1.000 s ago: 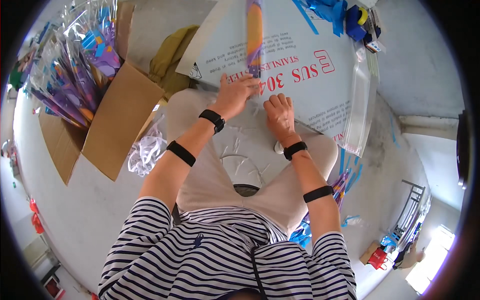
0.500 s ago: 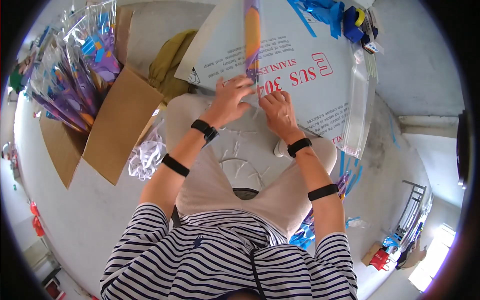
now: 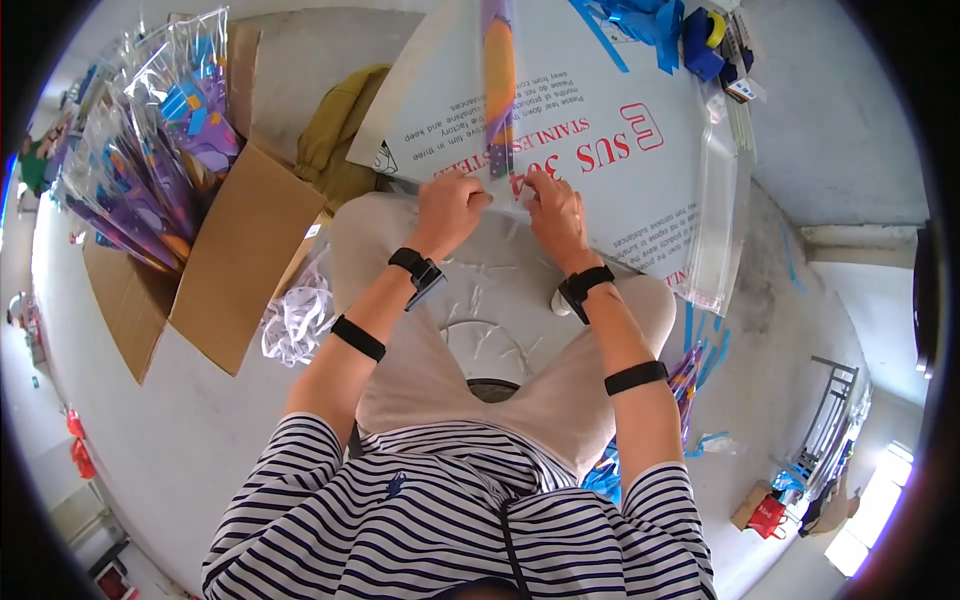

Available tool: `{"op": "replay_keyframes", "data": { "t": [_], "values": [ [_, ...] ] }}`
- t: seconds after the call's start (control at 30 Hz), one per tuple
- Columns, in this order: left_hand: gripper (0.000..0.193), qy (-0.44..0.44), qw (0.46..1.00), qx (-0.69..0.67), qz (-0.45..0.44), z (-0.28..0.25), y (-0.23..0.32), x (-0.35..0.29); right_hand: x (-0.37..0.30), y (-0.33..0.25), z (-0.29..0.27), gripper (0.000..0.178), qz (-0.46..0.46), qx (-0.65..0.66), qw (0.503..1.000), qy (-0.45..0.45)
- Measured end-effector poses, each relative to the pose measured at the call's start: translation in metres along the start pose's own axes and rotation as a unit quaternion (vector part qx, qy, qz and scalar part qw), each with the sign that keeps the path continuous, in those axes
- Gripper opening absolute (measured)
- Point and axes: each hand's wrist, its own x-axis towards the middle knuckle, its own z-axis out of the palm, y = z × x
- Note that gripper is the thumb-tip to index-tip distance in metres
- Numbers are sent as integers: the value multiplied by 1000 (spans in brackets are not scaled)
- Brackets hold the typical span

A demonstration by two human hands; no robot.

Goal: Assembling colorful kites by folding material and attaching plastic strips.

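Note:
A long, narrow purple and orange piece [image 3: 499,85] in a clear plastic sleeve lies lengthwise on a pale board [image 3: 610,190] with red and black print. The sleeve's near end [image 3: 508,190] reaches the board's near edge, between my hands. My left hand [image 3: 450,213] is closed at the left side of this end, fingertips pinched on the clear plastic. On the right side my right hand [image 3: 557,215] pinches the plastic too, its fingers curled. The film is see-through, so its exact edges are hard to make out.
At left stands an open cardboard box [image 3: 235,260] full of purple sleeved pieces [image 3: 150,190]. White strips [image 3: 298,318] lie beside it, near an olive cloth [image 3: 345,130]. Clear sleeves [image 3: 708,230] rest on the board's right side. Blue strips and a tape roll [image 3: 716,30] are far right.
My left hand has moved back toward me and its spread fingers have closed at the sleeve's end. My right hand has shifted slightly nearer, and the gap between the hands is wider.

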Motion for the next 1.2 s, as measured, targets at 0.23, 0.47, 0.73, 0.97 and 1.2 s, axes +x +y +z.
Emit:
{"op": "replay_keyframes", "data": {
  "t": [0.23,0.47,0.73,0.97,1.2],
  "values": [
    [16,-37,995,48,-79,2,4,3,5,5,6,17,24,-31,999,-26],
    [14,-42,989,80,-114,2,8,2,6,5,15,11,49,-71,996,-15],
    [12,8,991,136,-13,14,23,16,22,18,19,7,82,-99,991,-26],
    [29,-35,986,102,129,26,46,18,29,46,-34,18,107,-179,978,-24],
    [48,-112,956,149,227,12,54,2,-29,13,-34,59,-31,-190,977,96]
  ]
}}
